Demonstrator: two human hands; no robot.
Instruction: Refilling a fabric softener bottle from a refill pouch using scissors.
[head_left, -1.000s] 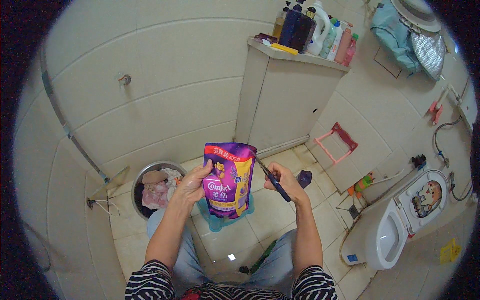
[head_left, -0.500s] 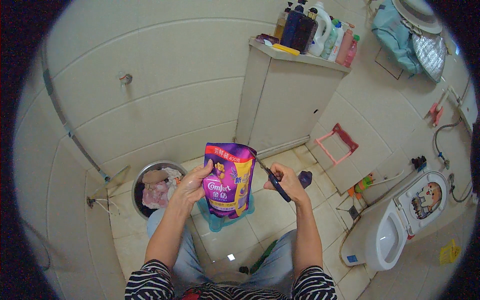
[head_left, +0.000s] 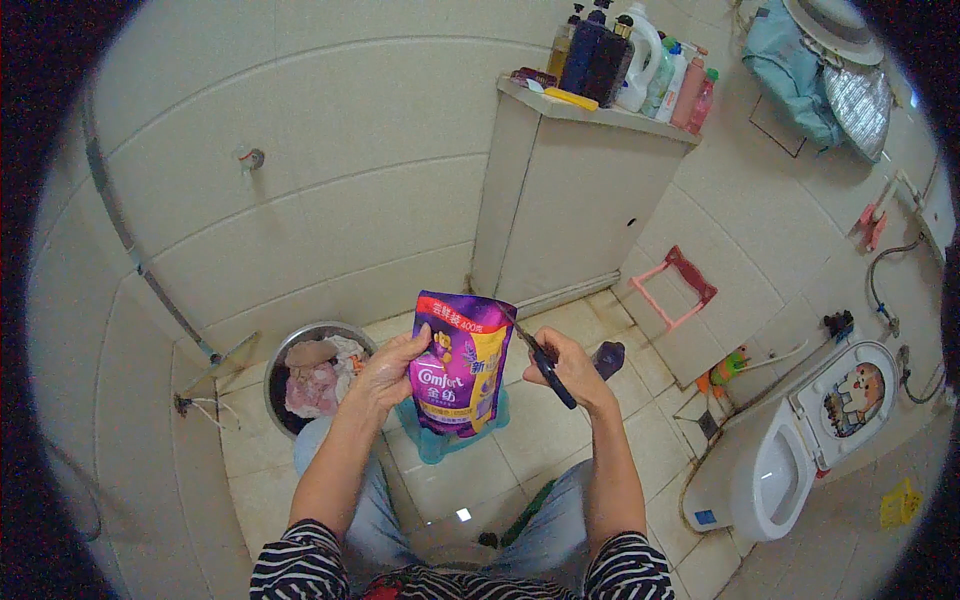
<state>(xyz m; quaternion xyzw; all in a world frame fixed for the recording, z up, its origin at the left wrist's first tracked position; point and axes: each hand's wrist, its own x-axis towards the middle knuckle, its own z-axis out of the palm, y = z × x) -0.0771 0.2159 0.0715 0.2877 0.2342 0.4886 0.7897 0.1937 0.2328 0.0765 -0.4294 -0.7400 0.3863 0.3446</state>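
Note:
My left hand (head_left: 393, 368) grips the left side of a purple refill pouch (head_left: 452, 372) with a red band and a yellow panel, its thumb lying on the front. In my right hand (head_left: 572, 370) is a pair of dark-handled scissors (head_left: 549, 368). Their blades reach up to the pouch's upper right corner; whether they have cut into it I cannot tell. Below the pouch, a teal plastic stool (head_left: 432, 449) stands on the floor, partly hidden behind it.
A metal basin (head_left: 270, 385) of clothes stands left, beside my knee. Several bottles (head_left: 590, 62) crowd the corner cabinet (head_left: 590, 190). To the right are a white toilet (head_left: 775, 470) with its lid raised and a pink folding frame (head_left: 680, 287) against the wall. A dark purple object (head_left: 607, 358) lies beyond my right hand.
The pouch has tilted slightly clockwise and shifted a little right. My right hand and the scissors have moved slightly left, towards the pouch.

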